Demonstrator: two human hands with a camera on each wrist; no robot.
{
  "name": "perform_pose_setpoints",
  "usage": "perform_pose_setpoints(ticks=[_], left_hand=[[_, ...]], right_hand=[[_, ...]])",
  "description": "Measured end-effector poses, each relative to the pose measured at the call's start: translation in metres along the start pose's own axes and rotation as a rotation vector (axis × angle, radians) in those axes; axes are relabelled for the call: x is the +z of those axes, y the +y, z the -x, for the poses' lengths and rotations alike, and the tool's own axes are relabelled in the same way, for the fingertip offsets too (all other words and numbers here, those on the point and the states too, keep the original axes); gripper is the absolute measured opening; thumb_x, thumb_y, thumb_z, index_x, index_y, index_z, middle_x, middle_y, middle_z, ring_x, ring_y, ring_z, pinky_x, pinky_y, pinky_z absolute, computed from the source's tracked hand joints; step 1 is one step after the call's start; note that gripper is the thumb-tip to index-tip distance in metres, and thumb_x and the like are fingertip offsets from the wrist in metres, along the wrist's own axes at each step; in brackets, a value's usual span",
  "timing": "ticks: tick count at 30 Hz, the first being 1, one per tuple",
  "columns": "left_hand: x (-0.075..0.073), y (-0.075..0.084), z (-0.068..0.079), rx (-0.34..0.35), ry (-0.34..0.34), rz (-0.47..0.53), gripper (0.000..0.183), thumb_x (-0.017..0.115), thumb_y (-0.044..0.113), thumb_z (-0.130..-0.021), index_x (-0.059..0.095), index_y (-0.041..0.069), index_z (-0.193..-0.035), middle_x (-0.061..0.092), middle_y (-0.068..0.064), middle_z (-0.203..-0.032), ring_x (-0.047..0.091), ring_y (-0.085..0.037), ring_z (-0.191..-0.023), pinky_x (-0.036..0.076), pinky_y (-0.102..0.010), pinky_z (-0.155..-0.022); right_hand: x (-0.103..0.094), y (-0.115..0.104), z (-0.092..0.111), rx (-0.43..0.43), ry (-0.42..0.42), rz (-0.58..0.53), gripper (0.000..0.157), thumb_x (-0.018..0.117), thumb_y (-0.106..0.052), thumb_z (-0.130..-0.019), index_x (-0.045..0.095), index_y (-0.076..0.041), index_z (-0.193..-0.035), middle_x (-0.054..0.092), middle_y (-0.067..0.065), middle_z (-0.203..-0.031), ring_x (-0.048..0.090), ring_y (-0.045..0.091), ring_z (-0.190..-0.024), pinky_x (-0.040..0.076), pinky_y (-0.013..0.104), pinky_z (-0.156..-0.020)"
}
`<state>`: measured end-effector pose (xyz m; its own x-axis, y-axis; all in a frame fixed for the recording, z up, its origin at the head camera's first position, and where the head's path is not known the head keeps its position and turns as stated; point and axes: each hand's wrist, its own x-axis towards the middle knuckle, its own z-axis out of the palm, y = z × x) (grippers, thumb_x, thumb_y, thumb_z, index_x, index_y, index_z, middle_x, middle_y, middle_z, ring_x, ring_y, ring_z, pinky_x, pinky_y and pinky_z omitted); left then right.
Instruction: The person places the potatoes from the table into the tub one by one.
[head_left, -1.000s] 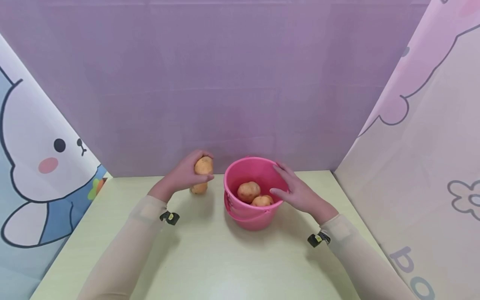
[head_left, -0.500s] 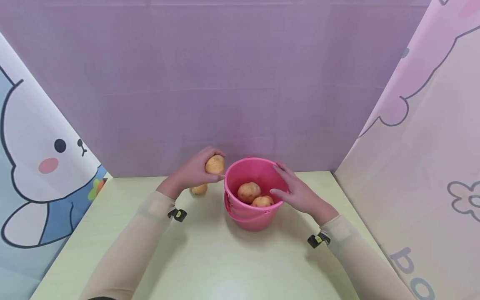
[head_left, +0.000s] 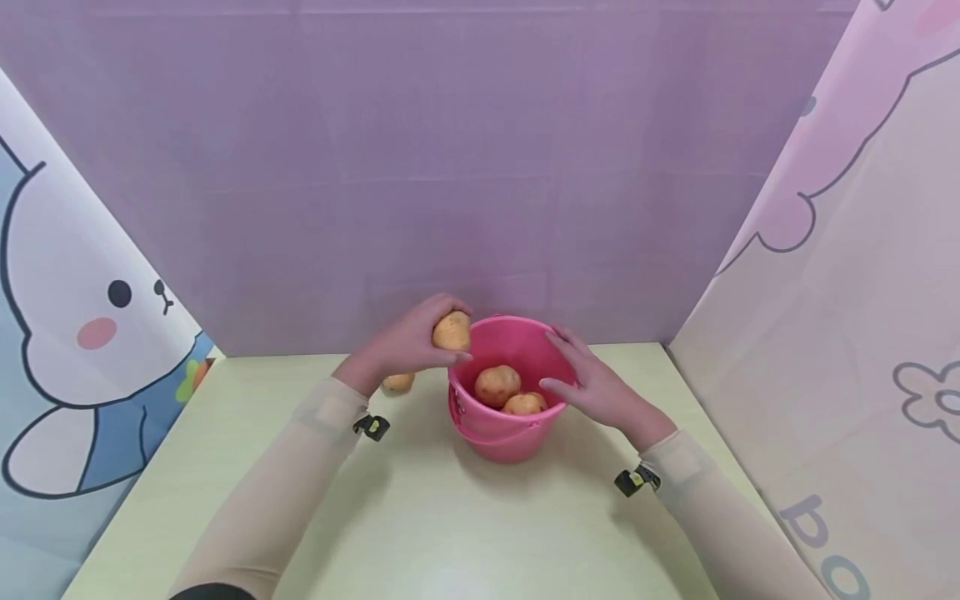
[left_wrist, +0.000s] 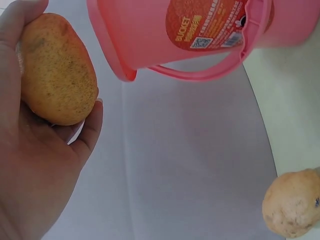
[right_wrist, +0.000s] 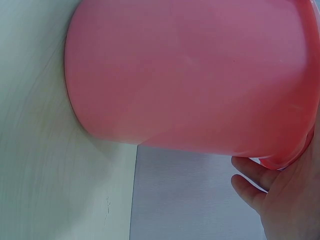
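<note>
My left hand (head_left: 408, 340) grips a potato (head_left: 452, 332) between thumb and fingers, raised at the left side of the pink bucket's (head_left: 506, 437) rim. In the left wrist view that potato (left_wrist: 59, 69) is oval with yellow-brown speckled skin. Two more potatoes, one (head_left: 497, 385) beside another (head_left: 525, 403), lie inside the bucket. The right hand (head_left: 600, 387) holds the bucket's right rim, its thumb over the opening. Seen from the right wrist, some fingers (right_wrist: 250, 182) are outside, just under the rim. Another potato (head_left: 398, 383) rests on the table, partly hidden behind the left forearm.
The bucket's handle (left_wrist: 210, 75) hangs down its side, near a printed label (left_wrist: 202, 25). A pale table (head_left: 465, 533) extends to a purple back wall (head_left: 465, 167). Cartoon-printed panels stand at left (head_left: 67, 333) and right (head_left: 847, 333).
My left hand has moved right with its potato, from above the potato on the table to the bucket's rim. The right hand and the bucket have stayed in place.
</note>
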<state>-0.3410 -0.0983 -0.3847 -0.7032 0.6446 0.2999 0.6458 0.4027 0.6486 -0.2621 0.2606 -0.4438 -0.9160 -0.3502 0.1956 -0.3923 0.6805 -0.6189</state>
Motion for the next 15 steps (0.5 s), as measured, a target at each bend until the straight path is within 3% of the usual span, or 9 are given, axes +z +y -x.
perform_pose_setpoints(ticks=[7,15], left_hand=[[0.007,0.005,-0.008,0.019,-0.035,-0.016,0.069,0.094,0.041,-0.087,0.063,0.01,-0.141,0.062,0.004,-0.131,0.062,-0.019,-0.116,0.061,-0.042,-0.094],[0.013,0.012,-0.014,-0.023,-0.072,0.026,0.073,0.093,0.046,-0.088,0.061,0.011,-0.143,0.063,0.005,-0.13,0.065,-0.02,-0.115,0.064,-0.04,-0.09]], right_hand=[[0.0,0.0,0.0,0.004,-0.001,0.002,0.096,0.075,-0.059,-0.1,0.029,-0.025,-0.177,0.017,0.003,-0.184,0.028,0.042,-0.164,0.055,0.063,-0.108],[0.0,0.0,0.0,0.004,-0.003,0.0,0.097,0.074,-0.063,-0.099,0.029,-0.025,-0.177,0.016,0.001,-0.184,0.03,0.041,-0.163,0.057,0.062,-0.107]])
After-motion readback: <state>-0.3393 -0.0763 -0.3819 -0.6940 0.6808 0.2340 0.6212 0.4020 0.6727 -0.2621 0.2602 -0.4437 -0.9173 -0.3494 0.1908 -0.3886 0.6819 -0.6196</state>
